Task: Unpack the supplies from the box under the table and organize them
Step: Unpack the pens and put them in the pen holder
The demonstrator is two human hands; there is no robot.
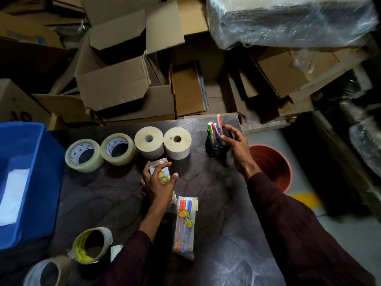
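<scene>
On the dark table [216,203] my left hand [157,183] grips a clear plastic pen packet [159,169] with a yellow label. A second packet of coloured pens [184,226] lies flat just below it. My right hand [235,145] hovers with loosely spread fingers beside a black pen holder [216,148] that holds several coloured pens [215,129]. Whether its fingertips touch a pen is unclear. Two clear tape rolls [84,152], [118,148] and two beige paper rolls [149,142], [177,142] stand in a row at the back.
A blue plastic bin [39,182] sits at the left edge. Two more tape rolls [91,245], [48,273] lie at the front left. Open cardboard boxes [115,83] crowd the space behind the table. A brown bucket [272,166] stands on the floor at right.
</scene>
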